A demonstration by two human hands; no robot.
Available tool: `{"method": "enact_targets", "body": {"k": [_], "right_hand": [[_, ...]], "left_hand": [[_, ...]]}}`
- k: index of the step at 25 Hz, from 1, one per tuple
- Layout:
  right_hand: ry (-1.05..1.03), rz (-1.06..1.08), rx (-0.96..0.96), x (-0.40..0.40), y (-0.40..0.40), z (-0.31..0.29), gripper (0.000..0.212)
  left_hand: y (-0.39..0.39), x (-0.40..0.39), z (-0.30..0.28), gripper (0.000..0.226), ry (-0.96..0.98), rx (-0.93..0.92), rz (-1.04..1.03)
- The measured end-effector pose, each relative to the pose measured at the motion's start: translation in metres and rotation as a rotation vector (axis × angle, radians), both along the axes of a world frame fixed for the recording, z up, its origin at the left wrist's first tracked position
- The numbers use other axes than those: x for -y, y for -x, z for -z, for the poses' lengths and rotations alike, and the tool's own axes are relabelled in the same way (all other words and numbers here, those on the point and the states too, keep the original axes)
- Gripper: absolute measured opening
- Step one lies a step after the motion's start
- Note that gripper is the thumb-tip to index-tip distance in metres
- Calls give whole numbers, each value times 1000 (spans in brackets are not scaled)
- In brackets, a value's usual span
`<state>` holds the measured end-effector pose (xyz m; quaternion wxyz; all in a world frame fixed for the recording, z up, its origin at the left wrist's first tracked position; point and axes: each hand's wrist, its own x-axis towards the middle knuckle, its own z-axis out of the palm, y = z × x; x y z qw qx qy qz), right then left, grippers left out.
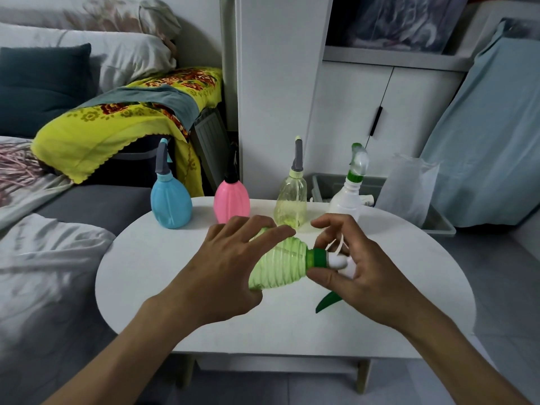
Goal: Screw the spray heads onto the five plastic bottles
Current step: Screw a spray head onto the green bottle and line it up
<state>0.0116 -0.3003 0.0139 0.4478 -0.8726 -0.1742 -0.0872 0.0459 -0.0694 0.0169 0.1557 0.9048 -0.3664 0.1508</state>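
Observation:
A ribbed light-green bottle lies tilted on its side above the round white table, neck pointing right. My left hand grips its body. My right hand pinches the dark green collar of a white spray head at the bottle's neck; its green trigger sticks out below. Along the table's far edge stand a blue bottle, a pink bottle, a clear yellowish bottle and a white bottle, each with a spray head on top.
A sofa with grey bedding runs along the left, with a yellow flowered blanket behind. White cabinets stand at the back. A grey bin with a plastic bag sits behind the table on the right.

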Motion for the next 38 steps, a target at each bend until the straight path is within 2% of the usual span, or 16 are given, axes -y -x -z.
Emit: {"method": "enact_targets", "body": {"k": [3,7,12,16,23,28,30,31,32,33,35,36,38], "right_hand": [[5,20,-36,2,-1,0,38],[32,0,10,-1,1,0,53],[23,24,-24,1,-1,0,41],[32,10,6,-2,0,1,53],[25,10,-5,1,0,3,48],[5,85,107,-5,5,-3,26],[-1,114,106,-8,6,-6,25],[-70,113,39,-4,5,-11,29],[-224,86,-87,4,3,-18,35],[-479,32,-253,14,1,-27,45],[-973,-93,-505,30,-3,-35,55],[-1082,-150,-532,31,-3,-35,52],[-1160,-233,-506,16,-2,-29,49]], "left_hand": [[1,0,1,97,-6,14,14],[0,0,2,99,0,14,-1],[0,0,3,98,-4,22,12],[-1,-1,3,99,-8,38,3],[-1,0,5,99,4,25,24],[-3,0,8,100,43,38,30],[-1,4,11,96,60,45,0],[1,6,12,93,96,8,-15],[2,7,11,91,164,-70,-24],[4,7,8,88,261,-192,-22],[4,7,0,78,528,-582,52],[4,8,-4,69,670,-800,130],[8,13,-11,48,871,-1142,272]]}}
